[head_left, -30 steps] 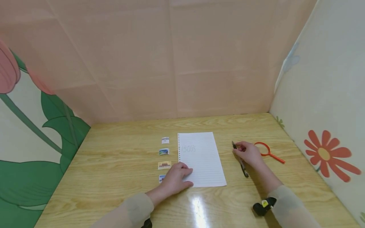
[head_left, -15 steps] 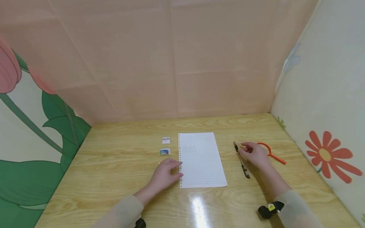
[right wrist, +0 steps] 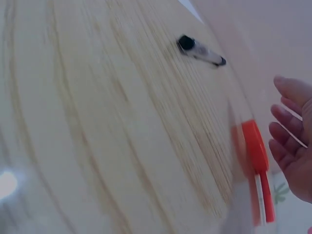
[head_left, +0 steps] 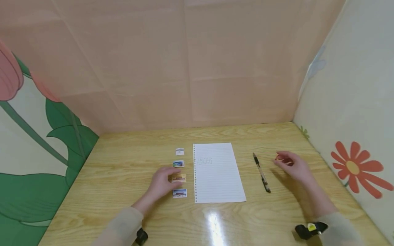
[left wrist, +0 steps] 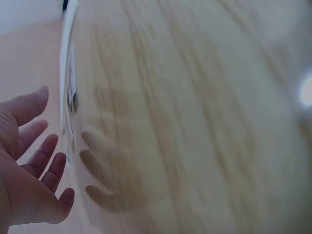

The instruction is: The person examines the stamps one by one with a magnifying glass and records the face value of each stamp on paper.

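My left hand (head_left: pixel 160 184) hovers at the left of a column of stamps, thumb and fingers spread about a yellowish stamp (head_left: pixel 179 178), which they partly cover. The left wrist view has the same hand (left wrist: pixel 34 165) holding nothing above the tabletop. My right hand (head_left: pixel 295 166) is over a red magnifying glass, mostly hidden in the head view. From the right wrist, the magnifying glass (right wrist: pixel 255 146) lies on the table, apart from the loosely bent fingers of that hand (right wrist: pixel 295 131). Between the hands lie a lined sheet (head_left: pixel 220 177) with faint "150" writing and a black pen (head_left: pixel 261 171).
More stamps form the column: a pale one (head_left: pixel 179 151), a blue-green one (head_left: pixel 178 163) and one with a building (head_left: pixel 180 193). A pink backdrop (head_left: pixel 191 68) rises behind the wooden table (head_left: pixel 123 160). A flowered panel (head_left: pixel 344 102) borders the right.
My left hand has drawn left off the sheet toward the stamps, uncovering the lowest one. My right hand has left the pen's side and moved right, over the magnifying glass.
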`<state>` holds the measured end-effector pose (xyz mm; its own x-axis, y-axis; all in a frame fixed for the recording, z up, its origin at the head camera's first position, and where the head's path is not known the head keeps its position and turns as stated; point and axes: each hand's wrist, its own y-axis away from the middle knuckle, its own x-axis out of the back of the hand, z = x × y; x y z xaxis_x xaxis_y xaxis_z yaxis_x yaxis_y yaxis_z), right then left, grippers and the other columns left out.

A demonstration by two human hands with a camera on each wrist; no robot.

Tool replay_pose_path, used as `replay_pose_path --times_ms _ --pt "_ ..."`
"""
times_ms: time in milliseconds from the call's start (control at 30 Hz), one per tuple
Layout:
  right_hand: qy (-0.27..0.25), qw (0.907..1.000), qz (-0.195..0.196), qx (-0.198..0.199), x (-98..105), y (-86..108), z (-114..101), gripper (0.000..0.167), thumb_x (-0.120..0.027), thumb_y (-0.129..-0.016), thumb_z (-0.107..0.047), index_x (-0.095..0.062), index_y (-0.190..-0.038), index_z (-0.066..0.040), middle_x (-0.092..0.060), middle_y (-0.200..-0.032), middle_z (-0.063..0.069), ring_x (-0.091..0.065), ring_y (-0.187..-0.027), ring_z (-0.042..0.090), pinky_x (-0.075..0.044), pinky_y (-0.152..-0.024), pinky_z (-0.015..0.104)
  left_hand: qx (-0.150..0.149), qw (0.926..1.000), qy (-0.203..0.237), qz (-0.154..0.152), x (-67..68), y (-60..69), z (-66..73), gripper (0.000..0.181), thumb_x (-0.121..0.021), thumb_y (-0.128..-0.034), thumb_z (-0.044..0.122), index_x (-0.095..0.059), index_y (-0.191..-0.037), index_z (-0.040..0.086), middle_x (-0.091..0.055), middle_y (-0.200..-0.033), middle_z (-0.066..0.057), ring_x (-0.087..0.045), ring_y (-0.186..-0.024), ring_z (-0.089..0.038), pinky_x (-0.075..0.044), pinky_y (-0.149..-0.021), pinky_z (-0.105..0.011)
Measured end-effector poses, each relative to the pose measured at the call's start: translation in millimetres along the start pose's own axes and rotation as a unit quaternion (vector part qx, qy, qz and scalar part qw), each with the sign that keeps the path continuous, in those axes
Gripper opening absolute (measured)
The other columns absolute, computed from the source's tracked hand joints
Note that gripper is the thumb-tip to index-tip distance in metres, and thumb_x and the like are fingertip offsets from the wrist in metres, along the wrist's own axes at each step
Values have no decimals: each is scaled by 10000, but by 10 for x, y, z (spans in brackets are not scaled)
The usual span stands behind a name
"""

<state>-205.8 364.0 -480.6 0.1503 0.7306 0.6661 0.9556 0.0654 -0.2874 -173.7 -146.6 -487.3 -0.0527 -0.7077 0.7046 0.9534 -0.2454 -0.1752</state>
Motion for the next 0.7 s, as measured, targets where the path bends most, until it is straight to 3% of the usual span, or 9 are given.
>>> replay_pose_path --times_ms 267,567,700 --pt "151 9996 -37 -236 229 127 202 473 -699 -941 -209 -574 -1334 23 -618 -1157 237 -514 -921 -11 -413 -709 112 247 9994 -210 -131 54 -16 -84 474 -888 -727 205 -733 -1166 115 -663 -1191 -58 -565 -1148 -299 -377 -1040 -520" --pt "316 9982 -201 -464 332 217 398 541 -698 -941 -283 -544 -1379 -5 -557 -1286 228 -500 -1018 55 -415 -730 110 370 9981 -477 -131 57 -31 -146 446 -912 -680 212 -754 -1093 158 -660 -1182 -31 -555 -1149 -298 -346 -1014 -556" --pt "320 9973 -305 -587 364 252 478 557 -703 -935 -312 -549 -1380 -14 -555 -1296 200 -491 -997 0 -423 -723 128 373 9986 -381 -74 58 -24 -177 415 -911 -673 191 -761 -1058 149 -662 -1173 -39 -556 -1143 -314 -337 -1003 -567"
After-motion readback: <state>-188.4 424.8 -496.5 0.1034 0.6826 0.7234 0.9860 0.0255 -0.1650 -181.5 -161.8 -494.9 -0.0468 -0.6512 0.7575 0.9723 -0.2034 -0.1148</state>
